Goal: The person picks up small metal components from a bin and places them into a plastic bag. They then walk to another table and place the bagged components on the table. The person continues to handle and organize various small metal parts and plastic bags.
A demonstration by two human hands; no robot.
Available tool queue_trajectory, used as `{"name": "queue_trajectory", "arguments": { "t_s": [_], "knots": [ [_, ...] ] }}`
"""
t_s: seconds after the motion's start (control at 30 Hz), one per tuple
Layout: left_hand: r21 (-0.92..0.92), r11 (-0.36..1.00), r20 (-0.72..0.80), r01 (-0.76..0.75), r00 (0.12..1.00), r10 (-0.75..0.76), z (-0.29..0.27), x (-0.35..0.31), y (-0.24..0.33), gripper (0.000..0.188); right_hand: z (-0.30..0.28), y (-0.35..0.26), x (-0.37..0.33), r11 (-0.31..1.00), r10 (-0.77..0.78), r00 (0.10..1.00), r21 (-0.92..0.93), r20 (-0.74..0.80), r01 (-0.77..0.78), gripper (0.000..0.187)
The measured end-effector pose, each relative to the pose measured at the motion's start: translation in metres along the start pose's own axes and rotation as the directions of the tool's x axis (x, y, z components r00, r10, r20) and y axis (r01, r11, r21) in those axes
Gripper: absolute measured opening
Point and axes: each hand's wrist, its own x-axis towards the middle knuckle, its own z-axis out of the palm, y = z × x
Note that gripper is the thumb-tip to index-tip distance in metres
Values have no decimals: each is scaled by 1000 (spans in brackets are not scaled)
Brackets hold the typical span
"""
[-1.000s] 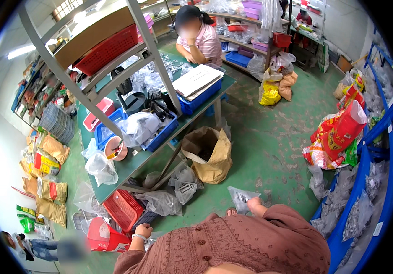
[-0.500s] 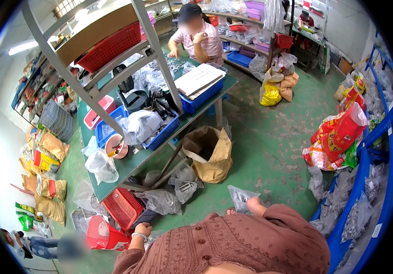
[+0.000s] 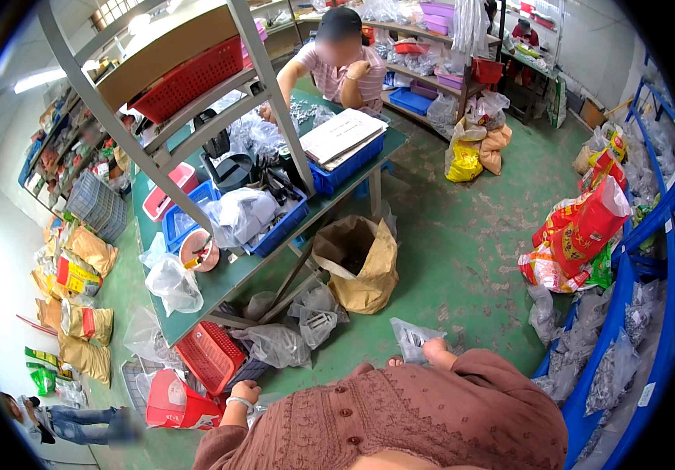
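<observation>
My right hand grips the edge of a clear plastic bag with greyish pieces inside, low over the green floor. My left hand, with a pale bracelet at the wrist, hangs with its fingers curled. Whatever those fingers hold, if anything, is hidden. Beside it are a red plastic sack and a red basket. Some clear plastic shows near the left wrist.
A green-topped table stands ahead, carrying blue trays and a metal rack. An open brown sack stands by its leg. Blue shelving with bagged parts lines the right. A co-worker sits across the table.
My hands and the clear bag stay almost where they were. Across the table, the co-worker has leaned forward and stretched one arm further left over the tabletop.
</observation>
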Motion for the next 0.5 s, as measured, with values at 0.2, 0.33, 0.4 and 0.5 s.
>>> {"name": "queue_trajectory", "arguments": {
  "t_s": [0.2, 0.33, 0.4, 0.5],
  "knots": [
    [14, 999, -37, -46, 998, 47, 1, 0, -2, 35, 19, 42, 48, 669, -439, 895, -636, 80, 385, 17],
    [11, 999, -62, -43, 997, 43, -2, -6, -3, 31, 12, 22, 27, 824, -374, 926, -435, 61, 362, 17],
    [30, 998, -76, -52, 996, 55, 9, 4, -21, 32, 19, 33, 35, 923, -306, 952, -245, -3, 296, 17],
    [14, 998, -60, -65, 996, 65, 3, -1, 0, 31, 33, 76, 95, 957, -271, 959, -135, -85, 259, 16]
  ]
}}
